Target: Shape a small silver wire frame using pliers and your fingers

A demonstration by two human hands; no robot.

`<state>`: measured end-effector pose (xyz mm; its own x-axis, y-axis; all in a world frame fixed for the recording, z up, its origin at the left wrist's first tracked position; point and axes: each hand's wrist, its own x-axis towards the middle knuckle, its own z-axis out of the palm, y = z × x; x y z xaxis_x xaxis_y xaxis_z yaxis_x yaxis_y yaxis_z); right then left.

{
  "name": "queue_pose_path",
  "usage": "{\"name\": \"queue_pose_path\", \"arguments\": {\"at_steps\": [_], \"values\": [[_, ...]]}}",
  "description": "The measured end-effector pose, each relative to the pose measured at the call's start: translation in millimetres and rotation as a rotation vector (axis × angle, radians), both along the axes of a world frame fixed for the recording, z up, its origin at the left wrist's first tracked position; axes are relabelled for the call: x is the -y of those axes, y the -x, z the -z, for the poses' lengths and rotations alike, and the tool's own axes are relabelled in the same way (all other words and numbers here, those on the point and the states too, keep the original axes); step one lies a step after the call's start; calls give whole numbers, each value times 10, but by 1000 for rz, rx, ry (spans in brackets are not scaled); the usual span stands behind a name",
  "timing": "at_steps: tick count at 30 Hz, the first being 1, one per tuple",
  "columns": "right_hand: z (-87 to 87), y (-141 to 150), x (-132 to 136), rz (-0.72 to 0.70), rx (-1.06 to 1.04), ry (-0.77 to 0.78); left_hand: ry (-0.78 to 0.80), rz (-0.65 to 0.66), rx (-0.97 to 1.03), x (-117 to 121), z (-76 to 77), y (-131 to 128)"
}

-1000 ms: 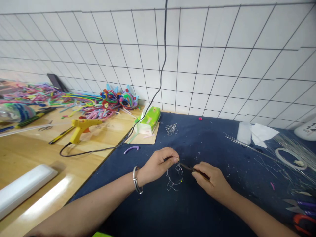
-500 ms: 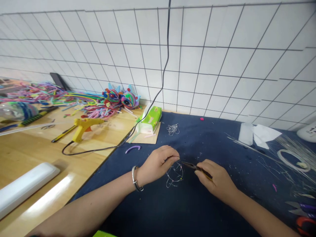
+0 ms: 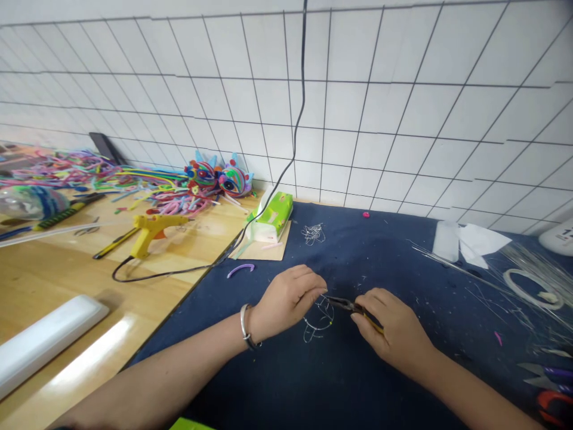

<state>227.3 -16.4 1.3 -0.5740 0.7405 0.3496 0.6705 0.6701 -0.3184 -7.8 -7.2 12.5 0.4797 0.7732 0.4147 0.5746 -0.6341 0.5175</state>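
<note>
Over the dark blue cloth (image 3: 286, 382), my left hand (image 3: 289, 298) pinches a thin wire ring (image 3: 319, 327) near its upper edge. The ring hangs below the fingertips, with small loops and a yellow speck on it. My right hand (image 3: 389, 325) is wrapped round the handles of long-nose pliers (image 3: 344, 303). The pliers point left, and their tips reach the wire beside my left fingertips. Whether the jaws grip the wire is too small to tell.
A yellow glue gun (image 3: 150, 233) and pipe cleaners (image 3: 179, 200) lie on the wood at left. Behind my hands are a tissue pack (image 3: 275, 215) and a wire tangle (image 3: 313, 234). Loose wires (image 3: 532, 275) and scissors (image 3: 548, 379) lie at right. A black cord (image 3: 299, 113) hangs down.
The plier tips have come in closer to my left fingertips, and the handles look more spread. The wire ring has turned and shifted slightly to the right.
</note>
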Motion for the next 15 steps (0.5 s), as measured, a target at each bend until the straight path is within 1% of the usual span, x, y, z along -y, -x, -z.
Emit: {"name": "queue_pose_path", "arguments": {"at_steps": [3,11,15], "values": [[-3,9,13,1,14,-29,-27,9,-1,13,-1,-9],[-6,7,26,8,31,-23,-45,18,-10,30,34,-15],[0,8,23,4,14,-49,-53,26,-14,40,20,-18]]}}
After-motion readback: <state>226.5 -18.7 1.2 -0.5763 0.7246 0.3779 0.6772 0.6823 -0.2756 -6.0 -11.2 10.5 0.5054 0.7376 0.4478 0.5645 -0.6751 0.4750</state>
